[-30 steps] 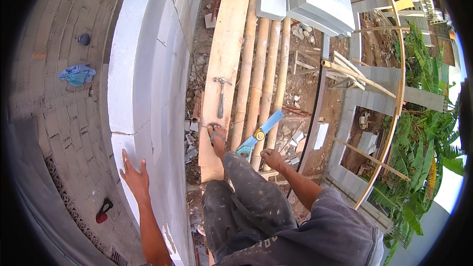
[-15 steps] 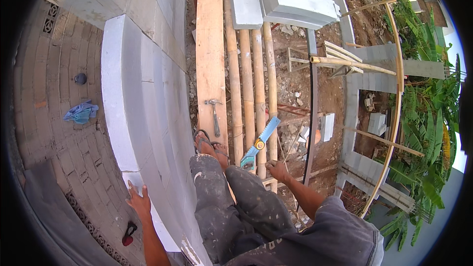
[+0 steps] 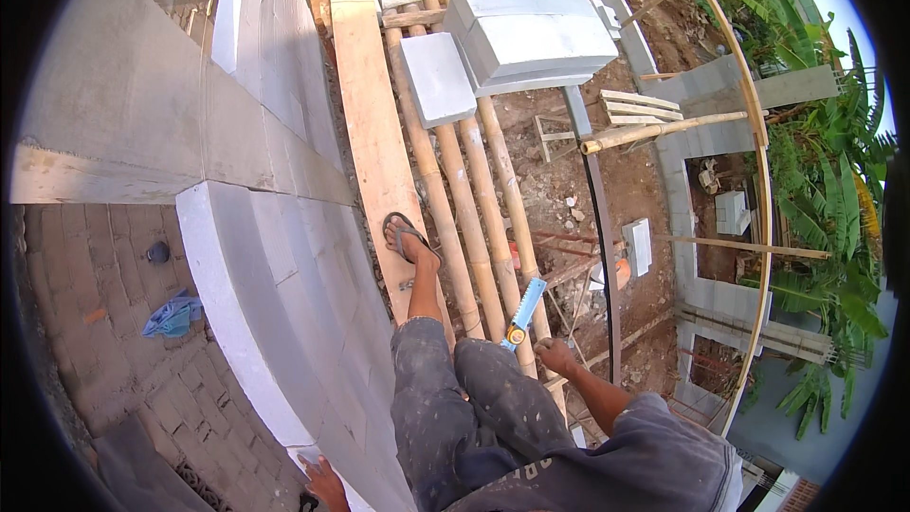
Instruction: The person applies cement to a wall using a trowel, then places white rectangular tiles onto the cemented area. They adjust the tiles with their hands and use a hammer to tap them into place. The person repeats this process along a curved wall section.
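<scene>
My left hand (image 3: 325, 484) rests with fingers apart on the top edge of the pale block wall (image 3: 251, 322), near the lower rim. Beside the bamboo poles (image 3: 488, 218), my right hand (image 3: 556, 357) hangs with curled fingers, and nothing shows in it. Close to that hand, a blue-bladed handsaw (image 3: 531, 300) lies across the poles. A round yellow and black tape measure (image 3: 516, 334) sits against the blade; my knee hides the saw's handle. Part of a hammer head (image 3: 408, 283) shows beside my ankle on the wooden plank (image 3: 372, 123).
My sandalled foot (image 3: 409, 237) stands on the plank. White blocks (image 3: 531, 33) are stacked ahead on the poles, with a single block (image 3: 438, 79) beside them. A dark metal bar (image 3: 599, 218) runs along the right. Rubble ground lies below; a blue cloth (image 3: 172, 314) lies beyond the wall.
One foot has stepped forward along the plank, and my leg now covers most of the hammer. My left hand appears lower in view on the wall top. The view has turned and moved ahead.
</scene>
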`<state>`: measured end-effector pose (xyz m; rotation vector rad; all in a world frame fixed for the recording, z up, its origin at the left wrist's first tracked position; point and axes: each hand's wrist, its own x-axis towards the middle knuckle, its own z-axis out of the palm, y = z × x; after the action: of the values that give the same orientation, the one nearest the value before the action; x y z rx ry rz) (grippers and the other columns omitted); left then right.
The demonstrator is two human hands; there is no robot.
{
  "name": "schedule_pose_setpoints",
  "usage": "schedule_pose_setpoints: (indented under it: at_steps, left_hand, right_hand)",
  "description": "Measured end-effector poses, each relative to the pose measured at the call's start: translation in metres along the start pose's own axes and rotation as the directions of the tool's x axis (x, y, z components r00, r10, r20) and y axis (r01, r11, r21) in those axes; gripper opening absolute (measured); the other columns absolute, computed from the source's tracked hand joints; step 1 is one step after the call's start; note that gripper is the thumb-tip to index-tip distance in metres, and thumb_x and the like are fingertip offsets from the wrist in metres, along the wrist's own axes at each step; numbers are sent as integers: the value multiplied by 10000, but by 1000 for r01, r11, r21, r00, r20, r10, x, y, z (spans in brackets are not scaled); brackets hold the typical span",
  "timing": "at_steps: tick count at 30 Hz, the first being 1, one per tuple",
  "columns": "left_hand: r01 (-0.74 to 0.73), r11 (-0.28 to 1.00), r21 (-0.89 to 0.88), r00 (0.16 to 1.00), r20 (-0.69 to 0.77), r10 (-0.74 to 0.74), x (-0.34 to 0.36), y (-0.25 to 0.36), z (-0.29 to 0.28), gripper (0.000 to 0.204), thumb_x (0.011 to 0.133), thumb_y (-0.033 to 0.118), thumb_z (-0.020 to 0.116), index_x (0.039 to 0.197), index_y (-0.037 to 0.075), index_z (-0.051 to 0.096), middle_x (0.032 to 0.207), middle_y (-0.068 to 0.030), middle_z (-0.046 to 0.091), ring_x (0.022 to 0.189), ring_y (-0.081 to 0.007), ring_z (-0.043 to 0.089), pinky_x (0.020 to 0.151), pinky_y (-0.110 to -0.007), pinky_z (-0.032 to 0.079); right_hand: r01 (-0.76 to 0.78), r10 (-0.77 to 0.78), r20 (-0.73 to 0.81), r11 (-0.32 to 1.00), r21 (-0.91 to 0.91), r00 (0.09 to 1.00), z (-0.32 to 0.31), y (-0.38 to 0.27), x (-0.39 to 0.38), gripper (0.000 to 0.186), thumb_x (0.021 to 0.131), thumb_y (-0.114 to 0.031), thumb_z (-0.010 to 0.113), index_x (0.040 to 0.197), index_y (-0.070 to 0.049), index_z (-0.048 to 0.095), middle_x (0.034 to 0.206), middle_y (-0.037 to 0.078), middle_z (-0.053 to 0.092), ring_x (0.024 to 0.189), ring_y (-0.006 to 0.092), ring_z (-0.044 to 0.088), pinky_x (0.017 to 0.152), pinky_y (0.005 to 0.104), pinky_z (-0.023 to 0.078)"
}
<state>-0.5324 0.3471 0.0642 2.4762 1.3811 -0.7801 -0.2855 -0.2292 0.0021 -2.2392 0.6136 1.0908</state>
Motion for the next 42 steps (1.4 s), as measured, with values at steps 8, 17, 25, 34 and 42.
schedule_pose_setpoints:
  at_steps: [8,17,25,34,42]
  left_hand:
    - [103,982,-157,993,66,-94,-9,68,-14,570,988,479,470,1308,10,513,1114,-223,655,943,-339,645,797,-436,498]
    - [306,831,-465,815,579,24,14,238,-77,526,985,450,471,1186,-9,631,1032,-149,692,832,-232,650,732,-361,500]
    - [183,647,-740,921,360,151,142,437,-138,555,998,422,509,1331,-21,549,1188,-153,651,987,-231,618,865,-337,475]
    - [-32,723,-690,893,305,330,230,579,-116,474,998,297,549,1292,-74,556,1193,-157,650,1088,-222,598,1003,-329,429]
    - [1,771,-637,918,305,252,273,671,-63,462,981,277,570,1276,-78,566,1192,-167,648,1134,-222,580,1027,-331,401]
  right_hand:
    - [25,-38,102,991,129,994,-66,-138,85,351,941,-344,588,1007,-18,702,796,77,687,704,165,644,675,351,519]
    - [-176,166,60,953,247,984,-127,-160,125,499,931,-457,615,1064,18,685,902,85,683,815,135,631,723,305,507]
    - [-149,246,-98,811,566,964,-170,-200,197,688,888,-621,596,1099,28,678,972,107,683,910,219,615,838,361,470]
    - [93,191,-174,372,924,966,-254,-222,445,965,832,-748,554,1483,-67,344,1404,227,444,1284,339,438,1084,491,339]
    - [234,220,-195,-170,957,956,-305,-337,625,924,851,-676,593,1532,-169,228,1540,210,286,1417,398,299,1146,564,279]
